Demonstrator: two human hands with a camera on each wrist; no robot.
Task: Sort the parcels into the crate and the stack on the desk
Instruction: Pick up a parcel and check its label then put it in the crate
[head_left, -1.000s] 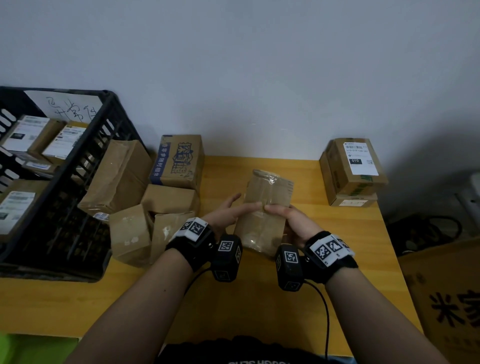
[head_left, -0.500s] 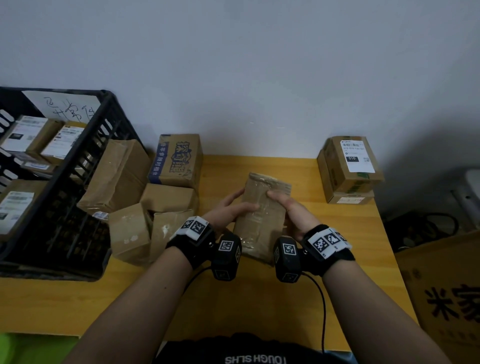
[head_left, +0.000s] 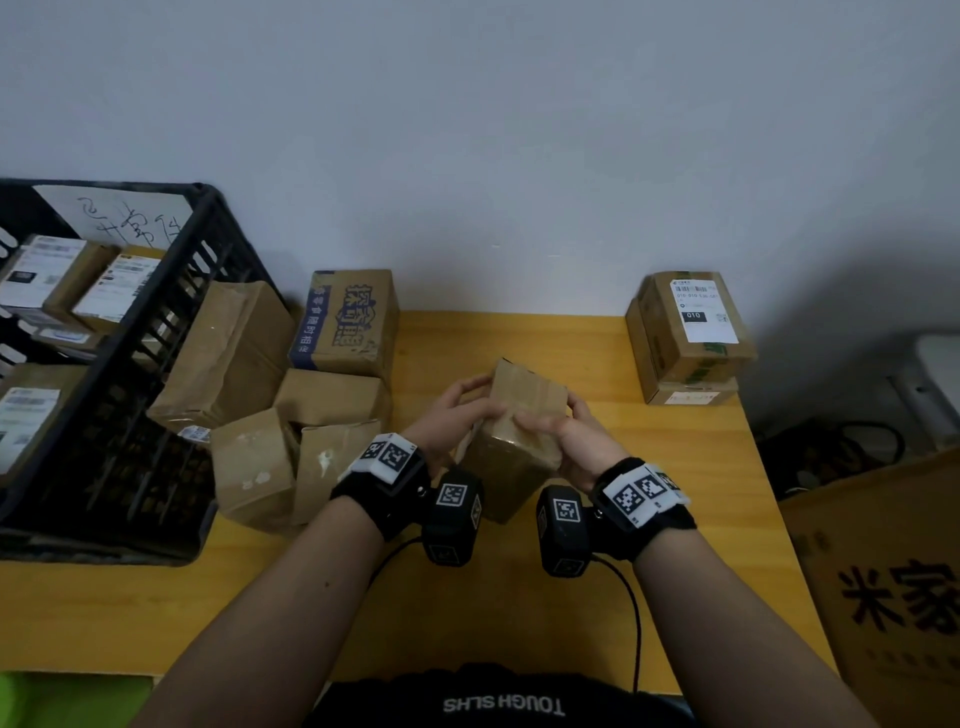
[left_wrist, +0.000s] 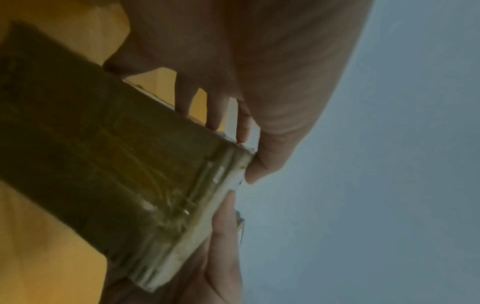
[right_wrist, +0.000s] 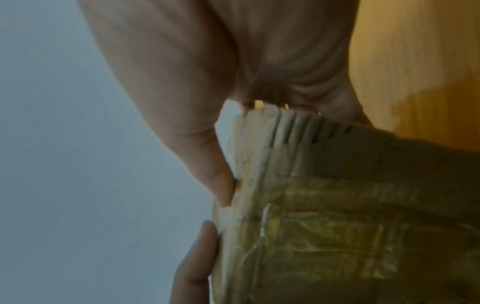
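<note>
Both hands hold one brown taped parcel above the middle of the yellow desk. My left hand grips its left side and my right hand its right side, thumbs on the near face and fingers behind. Close up, the parcel shows glossy tape, with the left thumb against its end. The right wrist view shows the parcel pinched at its edge. The black crate stands far left with labelled parcels inside. The stack of two labelled boxes sits at the back right.
A pile of several brown parcels lies between the crate and my hands; one box has blue print. A large cardboard box stands on the floor off the desk's right edge, with cables behind it. A wall closes the back.
The parcel has turned in my hands, its top end tipping away, and it sits lower and nearer my body. Both hands kept hold of it.
</note>
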